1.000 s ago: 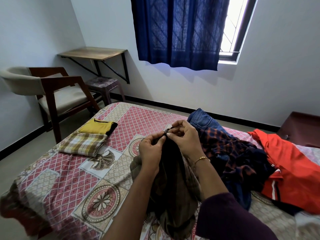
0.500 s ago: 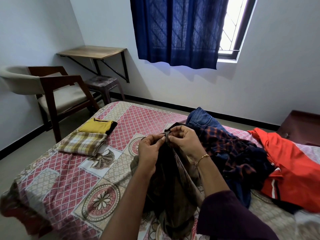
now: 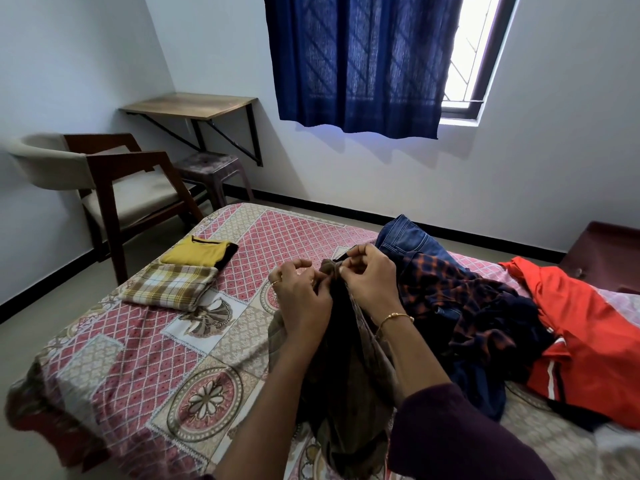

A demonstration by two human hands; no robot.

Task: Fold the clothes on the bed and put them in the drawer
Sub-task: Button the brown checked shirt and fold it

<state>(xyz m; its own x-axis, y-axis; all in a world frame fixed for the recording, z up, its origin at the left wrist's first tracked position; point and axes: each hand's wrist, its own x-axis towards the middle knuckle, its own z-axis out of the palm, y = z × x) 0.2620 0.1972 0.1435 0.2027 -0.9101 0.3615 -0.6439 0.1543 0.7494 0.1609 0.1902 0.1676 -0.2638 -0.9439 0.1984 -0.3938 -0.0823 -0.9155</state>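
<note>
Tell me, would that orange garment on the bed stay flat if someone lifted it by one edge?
Probably not. The orange garment lies rumpled in soft folds, so it would likely droop and hang limp. It looks thin and smooth, so probably light, perhaps a bit slippery. It overlaps the checked shirt, so lifting might drag that along.

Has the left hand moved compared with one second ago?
Yes. The left hand has slid slightly left along the brown garment, away from the blue jeans; the right hand pinches the top edge.

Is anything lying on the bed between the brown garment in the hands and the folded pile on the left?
Nothing visible: only bare bedspread separates the brown garment, pinched by both hands, from the folded plaid shirt.
</note>
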